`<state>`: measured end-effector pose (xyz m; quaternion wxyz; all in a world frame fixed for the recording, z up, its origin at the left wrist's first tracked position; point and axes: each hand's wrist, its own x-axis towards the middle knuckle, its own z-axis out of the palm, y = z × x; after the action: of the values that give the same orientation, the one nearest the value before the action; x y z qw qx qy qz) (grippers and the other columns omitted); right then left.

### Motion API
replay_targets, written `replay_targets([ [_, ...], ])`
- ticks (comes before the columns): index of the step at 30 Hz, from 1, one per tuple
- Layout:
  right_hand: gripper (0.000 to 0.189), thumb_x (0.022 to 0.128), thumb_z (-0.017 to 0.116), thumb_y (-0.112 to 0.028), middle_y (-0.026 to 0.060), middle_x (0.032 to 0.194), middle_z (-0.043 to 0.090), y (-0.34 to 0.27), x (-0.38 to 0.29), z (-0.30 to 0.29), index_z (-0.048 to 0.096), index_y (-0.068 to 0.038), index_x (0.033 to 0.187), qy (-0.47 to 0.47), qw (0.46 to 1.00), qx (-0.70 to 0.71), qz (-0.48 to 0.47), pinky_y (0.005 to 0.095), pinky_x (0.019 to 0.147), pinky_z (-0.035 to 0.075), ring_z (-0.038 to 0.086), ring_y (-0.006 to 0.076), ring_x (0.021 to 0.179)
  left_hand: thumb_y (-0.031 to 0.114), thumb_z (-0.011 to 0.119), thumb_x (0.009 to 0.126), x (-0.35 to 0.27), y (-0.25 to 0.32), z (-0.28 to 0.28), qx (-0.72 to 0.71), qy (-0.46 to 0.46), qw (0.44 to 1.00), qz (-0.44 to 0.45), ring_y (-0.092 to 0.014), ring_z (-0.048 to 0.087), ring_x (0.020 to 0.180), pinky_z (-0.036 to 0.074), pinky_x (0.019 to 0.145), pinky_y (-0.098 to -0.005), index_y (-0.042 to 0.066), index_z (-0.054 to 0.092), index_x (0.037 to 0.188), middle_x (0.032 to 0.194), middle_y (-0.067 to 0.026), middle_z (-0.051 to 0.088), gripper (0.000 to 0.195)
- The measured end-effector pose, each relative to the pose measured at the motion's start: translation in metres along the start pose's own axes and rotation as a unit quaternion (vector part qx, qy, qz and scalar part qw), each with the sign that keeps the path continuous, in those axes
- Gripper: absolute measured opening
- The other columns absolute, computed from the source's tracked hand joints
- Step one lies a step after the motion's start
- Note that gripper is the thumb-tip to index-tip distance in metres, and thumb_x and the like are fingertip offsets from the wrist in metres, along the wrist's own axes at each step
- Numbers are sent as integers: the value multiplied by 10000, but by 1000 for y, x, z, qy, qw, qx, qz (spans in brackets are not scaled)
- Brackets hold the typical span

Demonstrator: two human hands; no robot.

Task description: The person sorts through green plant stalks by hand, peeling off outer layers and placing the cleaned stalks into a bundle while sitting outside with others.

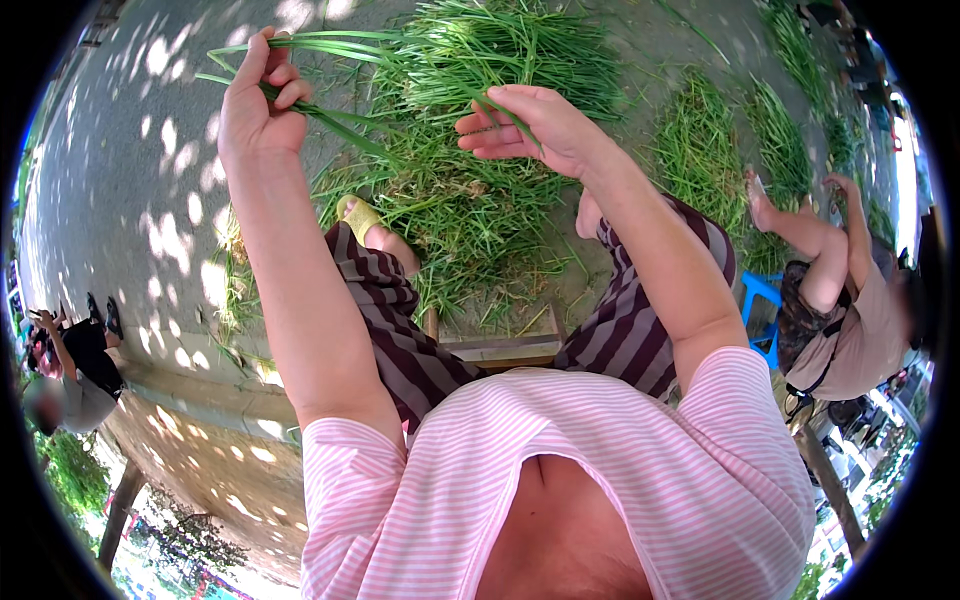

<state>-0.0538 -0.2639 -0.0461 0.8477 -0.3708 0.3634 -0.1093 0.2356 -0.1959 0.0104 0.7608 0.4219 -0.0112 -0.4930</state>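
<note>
My left hand is raised at the upper left, its fingers curled around a few long, flat green leaves that look like garlic chives. Some leaves stick out past the thumb; others trail right, towards a heap of similar leaves on the ground. Above that heap's near edge is my right hand, with its fingers extended. One green blade crosses its palm below the thumb; whether it is gripped cannot be told. Loose, tangled trimmings with brownish bits lie between my feet.
A low wooden stool is beneath me. More cut greens lie to the right. A person sits there beside a blue plastic stool. Another person is at the far left. Grey pavement stretches leftward.
</note>
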Motion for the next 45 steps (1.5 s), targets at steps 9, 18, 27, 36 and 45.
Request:
replay_targets([
  [9,331,972,558,-328,39,909,657,-7,-7,3,636,-22,1072,-13,998,-58,18,305,740,581,648,109,782,157,656,916,-3,7,-4,50,69,992,93,-76,396,616,291,453,-193,27,629,1035,913,-42,589,178],
  [18,304,940,620,-333,-8,806,622,-1,-6,5,656,-42,1021,28,976,-212,-30,223,654,564,612,57,688,156,654,916,0,9,-10,42,53,993,97,-79,398,615,293,461,-197,26,621,1043,925,-50,596,186],
  [27,249,972,573,-283,-58,720,496,2,-7,7,626,-43,1011,77,985,-108,-106,258,721,575,499,19,656,155,628,931,-5,7,-6,20,49,994,98,-78,414,624,298,461,-193,21,606,1073,965,-64,605,196],
  [36,185,973,542,-164,-33,695,493,-13,-5,-31,602,5,1019,189,963,33,-189,336,775,611,509,41,614,217,610,950,-1,15,-14,-31,41,989,139,-82,426,635,301,454,-206,57,613,1032,865,-16,546,179],
  [45,421,968,545,-325,92,1076,681,45,-23,14,587,-5,1238,-94,798,-582,-127,310,902,496,647,183,936,160,569,964,1,12,-17,-113,8,992,59,-89,441,614,300,441,-196,28,590,1039,860,-47,556,153],
])
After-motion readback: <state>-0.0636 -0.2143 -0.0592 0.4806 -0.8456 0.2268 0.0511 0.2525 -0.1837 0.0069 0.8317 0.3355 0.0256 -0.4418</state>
